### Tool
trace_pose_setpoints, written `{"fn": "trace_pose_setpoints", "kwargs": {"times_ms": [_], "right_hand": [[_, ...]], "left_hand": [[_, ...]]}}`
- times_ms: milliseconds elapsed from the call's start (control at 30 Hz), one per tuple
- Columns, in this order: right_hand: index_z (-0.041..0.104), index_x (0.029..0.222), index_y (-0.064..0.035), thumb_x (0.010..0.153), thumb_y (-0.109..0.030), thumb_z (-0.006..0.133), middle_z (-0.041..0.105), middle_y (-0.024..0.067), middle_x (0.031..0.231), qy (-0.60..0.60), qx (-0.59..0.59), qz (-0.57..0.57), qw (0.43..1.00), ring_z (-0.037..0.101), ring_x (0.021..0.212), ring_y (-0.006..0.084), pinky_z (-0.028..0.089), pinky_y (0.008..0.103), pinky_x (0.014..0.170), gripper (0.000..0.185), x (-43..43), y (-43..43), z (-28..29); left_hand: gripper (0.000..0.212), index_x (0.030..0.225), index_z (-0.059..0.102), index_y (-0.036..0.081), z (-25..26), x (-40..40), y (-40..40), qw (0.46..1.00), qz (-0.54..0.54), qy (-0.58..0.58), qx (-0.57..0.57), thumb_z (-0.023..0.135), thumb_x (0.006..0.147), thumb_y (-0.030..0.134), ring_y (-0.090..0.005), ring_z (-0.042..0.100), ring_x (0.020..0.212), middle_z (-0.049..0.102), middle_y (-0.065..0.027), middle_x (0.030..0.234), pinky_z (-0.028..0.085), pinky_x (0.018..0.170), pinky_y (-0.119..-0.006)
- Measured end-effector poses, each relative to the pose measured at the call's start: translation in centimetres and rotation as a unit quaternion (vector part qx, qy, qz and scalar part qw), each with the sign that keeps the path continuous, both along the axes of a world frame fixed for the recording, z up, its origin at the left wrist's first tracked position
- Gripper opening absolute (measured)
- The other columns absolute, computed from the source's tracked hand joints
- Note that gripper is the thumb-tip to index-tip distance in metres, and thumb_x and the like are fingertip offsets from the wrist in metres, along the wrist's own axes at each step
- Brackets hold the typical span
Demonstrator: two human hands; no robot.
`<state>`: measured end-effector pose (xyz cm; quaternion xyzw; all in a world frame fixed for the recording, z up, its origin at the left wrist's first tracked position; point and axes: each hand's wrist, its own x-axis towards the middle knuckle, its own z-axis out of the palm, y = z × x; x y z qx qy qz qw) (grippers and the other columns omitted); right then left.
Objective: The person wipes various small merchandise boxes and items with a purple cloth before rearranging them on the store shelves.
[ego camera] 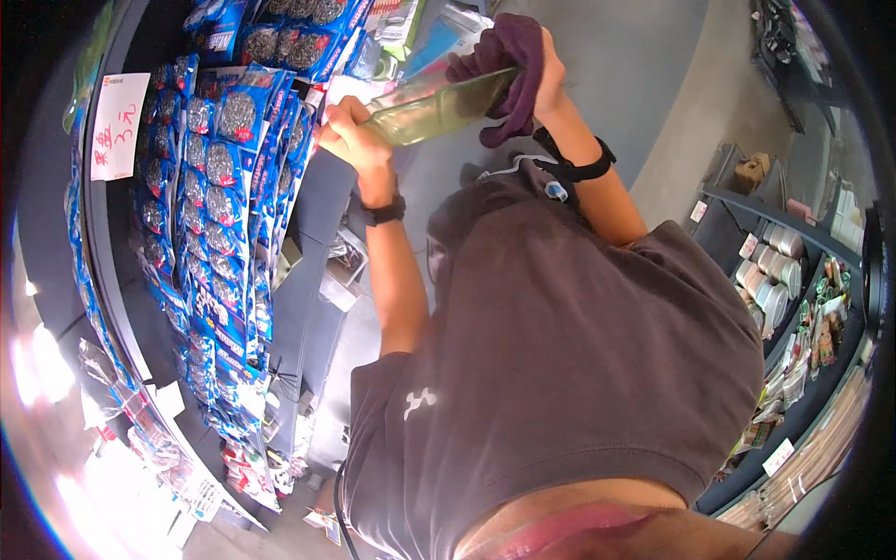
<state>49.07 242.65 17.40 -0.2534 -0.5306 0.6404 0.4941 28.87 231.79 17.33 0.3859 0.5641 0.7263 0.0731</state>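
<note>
My left hand (358,136) grips one end of a clear, greenish rectangular container (434,108), glass or plastic. It is held tilted in front of my chest. At the container's other end, my right hand (553,73) holds a bunched dark purple cloth (521,52). Folds of the cloth lie against that end and partly hide it. The fingers of my right hand are mostly covered by the fabric.
Blue packs of metal scourers (220,164) hang in rows close on the left, beside a card (120,126) bearing handwriting. Dark shelves (777,199) stand on the right, with lidded jars (773,269) and bundled sticks (805,455). Grey floor (630,42) lies beyond my hands.
</note>
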Motion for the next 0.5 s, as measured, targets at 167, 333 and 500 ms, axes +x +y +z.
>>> {"fn": "trace_pose_setpoints", "kwargs": {"times_ms": [167, 333, 500], "right_hand": [[0.061, 0.064, -0.0066, 0.076, -0.017, 0.058, 0.059, 0.0175, 0.063, -0.375, 0.465, -0.022, 0.801, 0.058, 0.054, 0.0372, 0.046, 0.0445, 0.050, 0.016, -2.9, -2.4, 3.3], [0.062, 0.068, -0.0038, 0.072, -0.003, 0.051, 0.060, 0.0131, 0.063, -0.092, 0.368, -0.209, 0.901, 0.057, 0.056, 0.0350, 0.045, 0.0402, 0.052, 0.011, -2.2, -1.4, 3.0], [0.057, 0.069, 0.0000, 0.088, -0.009, 0.050, 0.061, 0.0058, 0.067, 0.060, 0.120, -0.102, 0.986, 0.056, 0.061, 0.0155, 0.043, 0.0295, 0.057, 0.022, -0.4, 0.7, 0.6]], "left_hand": [[0.037, 0.048, 0.035, 0.005, 3.9, 0.9, 0.1, 0.879, 0.070, 0.471, -0.030, 0.047, 0.083, 0.002, -0.0211, 0.036, 0.039, 0.039, -0.0066, 0.047, 0.024, 0.044, -0.038], [0.034, 0.054, 0.050, 0.006, 5.0, 5.7, -0.2, 0.910, 0.110, 0.398, 0.031, 0.046, 0.088, 0.010, -0.0255, 0.048, 0.051, 0.052, -0.0094, 0.057, 0.037, 0.055, -0.037], [0.042, 0.071, 0.062, 0.002, 5.9, 8.8, 2.0, 0.962, 0.170, 0.170, 0.132, 0.036, 0.097, 0.023, -0.0233, 0.055, 0.069, 0.063, -0.0112, 0.078, 0.042, 0.068, -0.036]]}}
